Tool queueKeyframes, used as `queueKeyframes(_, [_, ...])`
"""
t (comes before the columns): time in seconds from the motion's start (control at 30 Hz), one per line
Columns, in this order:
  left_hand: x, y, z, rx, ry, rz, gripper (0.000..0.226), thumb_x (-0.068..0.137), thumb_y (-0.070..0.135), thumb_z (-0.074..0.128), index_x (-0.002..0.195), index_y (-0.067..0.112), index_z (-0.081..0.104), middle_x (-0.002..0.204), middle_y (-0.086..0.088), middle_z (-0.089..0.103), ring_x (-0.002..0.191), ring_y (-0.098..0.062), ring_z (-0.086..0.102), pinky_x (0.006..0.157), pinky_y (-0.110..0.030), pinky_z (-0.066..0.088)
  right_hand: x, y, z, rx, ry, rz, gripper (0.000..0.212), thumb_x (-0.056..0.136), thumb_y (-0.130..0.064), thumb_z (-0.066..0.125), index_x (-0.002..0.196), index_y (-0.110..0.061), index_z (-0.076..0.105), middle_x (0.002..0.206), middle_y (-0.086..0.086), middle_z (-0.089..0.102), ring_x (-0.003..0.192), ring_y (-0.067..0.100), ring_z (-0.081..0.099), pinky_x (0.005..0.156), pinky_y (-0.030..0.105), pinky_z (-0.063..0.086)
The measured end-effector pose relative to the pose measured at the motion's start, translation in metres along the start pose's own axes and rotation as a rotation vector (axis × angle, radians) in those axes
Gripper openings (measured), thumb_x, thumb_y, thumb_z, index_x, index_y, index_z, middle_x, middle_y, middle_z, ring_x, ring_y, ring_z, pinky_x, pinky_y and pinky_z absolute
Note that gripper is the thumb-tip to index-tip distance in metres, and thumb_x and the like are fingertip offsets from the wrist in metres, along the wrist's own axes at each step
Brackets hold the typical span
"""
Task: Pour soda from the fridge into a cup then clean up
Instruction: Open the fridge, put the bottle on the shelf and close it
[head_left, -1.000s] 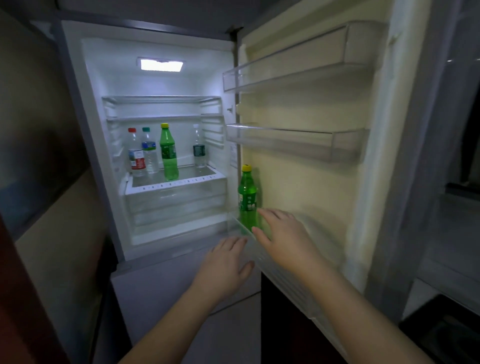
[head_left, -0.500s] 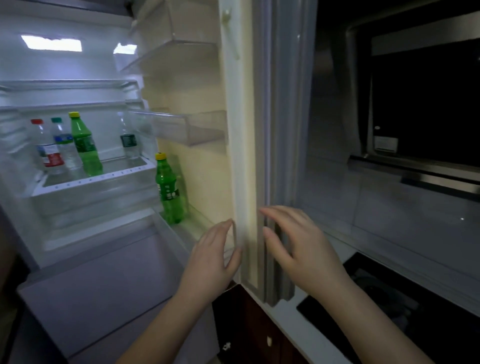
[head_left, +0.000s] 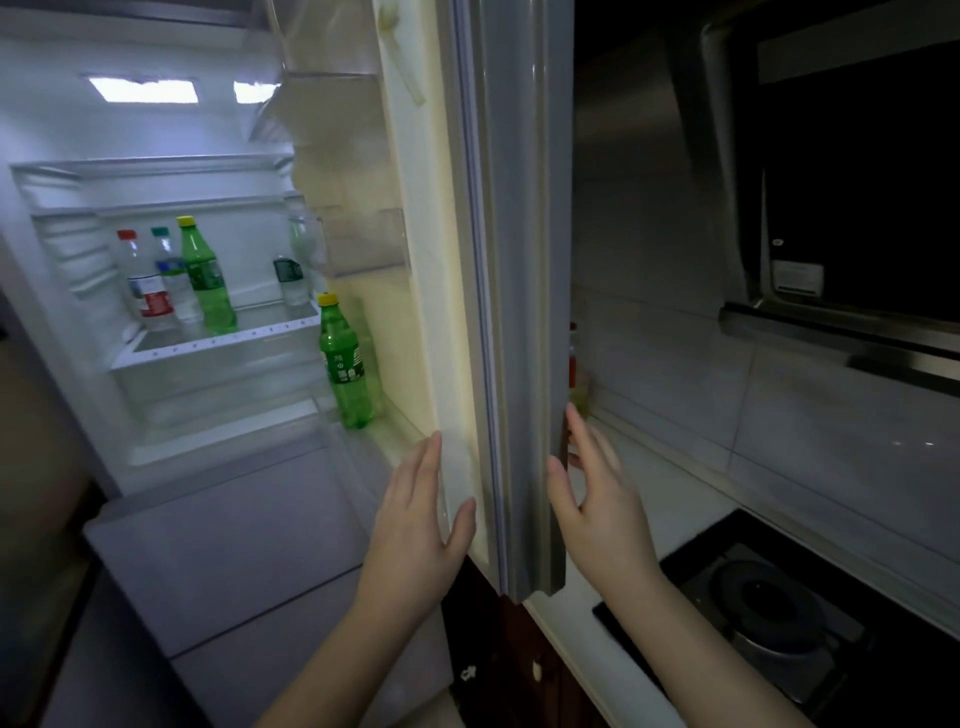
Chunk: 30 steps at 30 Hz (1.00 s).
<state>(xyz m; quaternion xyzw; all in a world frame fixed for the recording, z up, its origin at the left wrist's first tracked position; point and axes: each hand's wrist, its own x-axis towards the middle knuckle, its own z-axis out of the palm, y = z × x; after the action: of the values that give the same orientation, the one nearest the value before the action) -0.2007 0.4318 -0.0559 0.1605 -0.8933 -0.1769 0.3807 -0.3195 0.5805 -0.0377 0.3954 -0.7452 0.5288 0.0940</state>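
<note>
Here, green soda bottle (head_left: 345, 364) label unreadable, blurred.

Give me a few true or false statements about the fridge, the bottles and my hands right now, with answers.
1. The fridge door is open. True.
2. The left hand grips a bottle. False: it is open beside the door's inner edge.
3. A green bottle stands in the door's bottom rack. True.
4. The right hand holds a cup. False: it is open and holds nothing, by the door's outer side.
5. A second green bottle stands on the inner shelf. True.
</note>
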Motion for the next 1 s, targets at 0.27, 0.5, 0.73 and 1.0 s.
queueKeyframes(0.27, [-0.014, 0.009, -0.017, 0.052, 0.064, 0.128, 0.071, 0.093, 0.037, 0.049, 0.153, 0.017, 0.018, 0.156, 0.006, 0.024, 0.145, -0.004, 0.02, 0.115, -0.013, 0.013, -0.009, -0.006, 0.025, 0.128, 0.127, -0.142, 0.044, 0.098, -0.035, 0.04, 0.14, -0.025, 0.043, 0.128, -0.017, 0.052, 0.113, -0.004, 0.05, 0.093, 0.009, 0.039])
queueKeyframes(0.5, [-0.045, -0.013, -0.043, 0.107, 0.128, 0.026, 0.077, 0.092, 0.042, 0.049, 0.155, 0.02, 0.011, 0.162, 0.007, 0.005, 0.148, -0.007, 0.009, 0.115, -0.012, 0.009, -0.018, -0.032, 0.066, 0.248, 0.095, -0.303, 0.037, 0.096, -0.028, 0.041, 0.128, -0.017, 0.057, 0.119, -0.014, 0.06, 0.109, -0.004, 0.057, 0.091, 0.012, 0.044])
queueKeyframes(0.73, [-0.065, -0.054, -0.081, 0.162, 0.282, -0.152, 0.085, 0.089, 0.061, 0.046, 0.153, 0.029, -0.001, 0.161, 0.014, 0.003, 0.148, -0.003, 0.006, 0.116, -0.015, 0.012, -0.026, -0.068, 0.127, 0.448, -0.067, -0.379, 0.034, 0.096, -0.025, 0.045, 0.124, -0.016, 0.061, 0.116, -0.009, 0.065, 0.108, 0.001, 0.06, 0.089, 0.023, 0.05])
queueKeyframes(1.0, [-0.069, -0.109, -0.124, 0.242, 0.393, -0.236, 0.079, 0.089, 0.051, 0.058, 0.151, 0.032, 0.014, 0.155, 0.008, 0.02, 0.144, -0.013, 0.025, 0.114, -0.024, 0.026, -0.011, -0.1, 0.197, 0.418, -0.285, -0.448, 0.037, 0.098, -0.04, 0.039, 0.133, -0.033, 0.05, 0.13, -0.028, 0.05, 0.115, -0.003, 0.053, 0.094, 0.015, 0.043])
